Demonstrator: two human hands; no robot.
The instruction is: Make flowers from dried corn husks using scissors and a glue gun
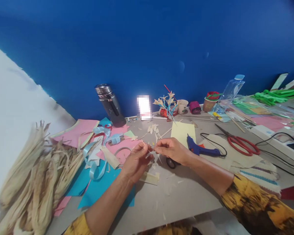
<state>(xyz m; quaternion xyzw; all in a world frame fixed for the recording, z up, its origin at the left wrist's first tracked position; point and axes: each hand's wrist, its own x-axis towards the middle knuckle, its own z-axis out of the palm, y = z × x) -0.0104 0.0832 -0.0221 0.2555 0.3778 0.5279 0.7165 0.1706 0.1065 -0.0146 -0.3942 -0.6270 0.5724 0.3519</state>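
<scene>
Pinching a small pale flower piece (pixel 152 154) between both hands, I am holding it just above the grey table (pixel 186 195): left hand (pixel 136 160) and right hand (pixel 171 149) are gripping it from either side. Behind it, a blue wall (pixel 147 49) is rising.

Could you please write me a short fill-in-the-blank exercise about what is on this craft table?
1. Both hands, the left hand and the right hand, pinch a small pale ____ piece between them.
2. The scissors have ____ handles.
3. The glue gun beside the right hand is ____.
4. The dried husks are piled at the table's ____ side.

Missing words: craft; red; blue; left
</scene>
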